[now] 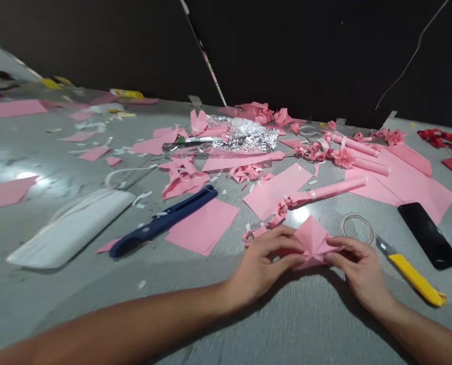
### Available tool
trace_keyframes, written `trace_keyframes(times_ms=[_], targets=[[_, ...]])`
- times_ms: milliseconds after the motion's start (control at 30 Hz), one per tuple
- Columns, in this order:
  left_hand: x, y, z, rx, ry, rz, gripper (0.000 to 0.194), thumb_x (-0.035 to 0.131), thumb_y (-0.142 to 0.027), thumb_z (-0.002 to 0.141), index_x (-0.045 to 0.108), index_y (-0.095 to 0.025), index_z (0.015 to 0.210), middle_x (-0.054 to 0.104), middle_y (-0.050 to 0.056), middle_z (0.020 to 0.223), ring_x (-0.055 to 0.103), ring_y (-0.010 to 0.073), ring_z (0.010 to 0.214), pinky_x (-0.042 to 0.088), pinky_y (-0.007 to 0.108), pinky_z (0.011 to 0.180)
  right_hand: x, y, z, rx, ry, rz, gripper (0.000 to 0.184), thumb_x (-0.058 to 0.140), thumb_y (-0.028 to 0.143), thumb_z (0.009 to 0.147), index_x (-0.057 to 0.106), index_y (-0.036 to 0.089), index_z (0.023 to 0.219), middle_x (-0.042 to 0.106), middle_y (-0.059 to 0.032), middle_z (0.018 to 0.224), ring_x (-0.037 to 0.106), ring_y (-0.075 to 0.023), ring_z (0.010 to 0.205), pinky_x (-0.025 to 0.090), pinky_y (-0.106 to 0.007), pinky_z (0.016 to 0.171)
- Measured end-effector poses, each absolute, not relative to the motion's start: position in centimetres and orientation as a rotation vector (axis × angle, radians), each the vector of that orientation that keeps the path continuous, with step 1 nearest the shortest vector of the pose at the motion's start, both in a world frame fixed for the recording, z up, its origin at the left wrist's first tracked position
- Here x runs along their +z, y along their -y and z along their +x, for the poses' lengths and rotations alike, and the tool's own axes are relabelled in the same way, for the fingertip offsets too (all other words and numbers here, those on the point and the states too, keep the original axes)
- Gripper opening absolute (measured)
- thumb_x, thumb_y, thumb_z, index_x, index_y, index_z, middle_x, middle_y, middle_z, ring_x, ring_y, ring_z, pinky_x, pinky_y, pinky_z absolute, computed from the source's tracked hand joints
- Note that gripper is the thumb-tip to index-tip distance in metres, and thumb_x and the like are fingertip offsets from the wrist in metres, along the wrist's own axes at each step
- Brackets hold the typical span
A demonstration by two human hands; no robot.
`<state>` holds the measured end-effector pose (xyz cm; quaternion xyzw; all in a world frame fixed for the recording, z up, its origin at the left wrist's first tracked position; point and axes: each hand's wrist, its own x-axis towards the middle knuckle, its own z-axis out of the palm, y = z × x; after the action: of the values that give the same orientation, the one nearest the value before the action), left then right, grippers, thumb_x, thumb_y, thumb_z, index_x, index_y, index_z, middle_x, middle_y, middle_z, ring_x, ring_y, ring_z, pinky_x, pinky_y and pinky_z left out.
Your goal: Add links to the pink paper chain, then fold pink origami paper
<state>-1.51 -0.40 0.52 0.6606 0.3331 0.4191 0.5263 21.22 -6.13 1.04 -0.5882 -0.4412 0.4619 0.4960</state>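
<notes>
A creased piece of pink paper is held up just above the grey surface, its fold lines meeting near the middle. My left hand pinches its left edge between thumb and fingers. On the opposite edge, my right hand grips it the same way. Behind the left hand lies a rolled pink paper tube with a curled paper strip trailing from it. A roll of tape and a yellow box cutter lie close to the right hand.
A dark blue stapler rests beside square pink sheets. Farther left is a white pouch. A black phone lies at right. Crumpled foil and pink scraps spread before a dark wall.
</notes>
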Motion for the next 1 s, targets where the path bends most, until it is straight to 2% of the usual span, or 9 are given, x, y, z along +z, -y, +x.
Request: trace_keyframes(times_ms=[100,267,467,600,700,767,900,1000], targets=[[0.8,0.4,-1.6,1.001,-0.778,1.678,0.006,0.081,-0.020,0.090,0.085,-0.025,0.092,0.076,0.004,0.104,0.071,0.0180,0.096,0.056,0.029,0.088,1.1,6.2,21.2,1.116,1.048,-1.424,0.018,0.091,0.032,0.073,0.088,0.024,0.088,0.084,-0.0074,0.084,0.076,-0.0221,0.072,0.062,-0.034,0.070],[0.7,0.2,-1.5,1.007,-0.759,1.599,0.017,0.084,-0.022,0.088,0.083,-0.025,0.105,0.076,0.007,0.112,0.072,0.0212,0.107,0.057,0.033,0.094,0.8,6.1,21.5,1.150,0.970,-1.396,0.019,0.092,0.034,0.072,0.087,0.024,0.088,0.082,-0.0061,0.074,0.075,-0.0209,0.065,0.061,-0.032,0.066],[0.7,-0.6,-1.6,0.994,-0.847,1.571,0.004,0.083,-0.023,0.087,0.086,-0.024,0.090,0.077,0.008,0.111,0.070,0.0234,0.110,0.055,0.038,0.101,1.2,6.0,21.3,1.091,1.096,-1.422,0.017,0.090,0.034,0.073,0.087,0.021,0.084,0.083,-0.0086,0.079,0.076,-0.0232,0.070,0.062,-0.034,0.067],[0.8,-0.3,-1.8,0.980,-0.837,1.658,0.003,0.083,-0.026,0.088,0.086,-0.026,0.088,0.074,0.008,0.120,0.068,0.0250,0.111,0.052,0.045,0.108,1.6,6.0,21.2,0.966,1.266,-1.352,0.006,0.085,0.030,0.082,0.088,0.027,0.086,0.082,-0.0071,0.087,0.076,-0.0236,0.079,0.062,-0.036,0.073],[0.8,0.1,-2.1,0.994,-0.829,1.793,0.004,0.083,-0.027,0.090,0.086,-0.028,0.090,0.070,0.008,0.129,0.067,0.0260,0.115,0.050,0.049,0.112,1.5,6.1,21.4,0.796,1.416,-1.315,0.012,0.080,0.025,0.089,0.089,0.033,0.091,0.080,-0.0078,0.109,0.076,-0.0252,0.097,0.063,-0.041,0.087],[0.8,0.4,-2.2,1.012,-0.808,1.903,0.006,0.081,-0.026,0.092,0.086,-0.029,0.094,0.069,0.008,0.132,0.065,0.0274,0.121,0.048,0.050,0.114,1.3,6.1,21.6,0.723,1.496,-1.289,0.019,0.078,0.021,0.091,0.089,0.036,0.095,0.077,-0.0065,0.116,0.075,-0.0244,0.101,0.063,-0.042,0.090],[1.0,0.6,-2.4,1.072,-0.775,2.073,0.011,0.077,-0.023,0.096,0.085,-0.030,0.100,0.067,0.008,0.140,0.062,0.0281,0.128,0.046,0.048,0.116,1.1,6.3,21.6,0.675,1.634,-1.183,0.029,0.076,0.014,0.093,0.087,0.038,0.105,0.077,-0.0041,0.113,0.073,-0.0232,0.104,0.061,-0.041,0.093],[1.2,0.6,-2.4,1.084,-0.722,2.137,0.012,0.074,-0.021,0.098,0.083,-0.028,0.104,0.069,0.007,0.140,0.064,0.0265,0.128,0.046,0.045,0.115,1.3,6.4,21.5,0.703,1.683,-1.137,0.029,0.074,0.012,0.095,0.086,0.036,0.107,0.078,-0.0037,0.109,0.073,-0.0225,0.103,0.060,-0.040,0.091]])
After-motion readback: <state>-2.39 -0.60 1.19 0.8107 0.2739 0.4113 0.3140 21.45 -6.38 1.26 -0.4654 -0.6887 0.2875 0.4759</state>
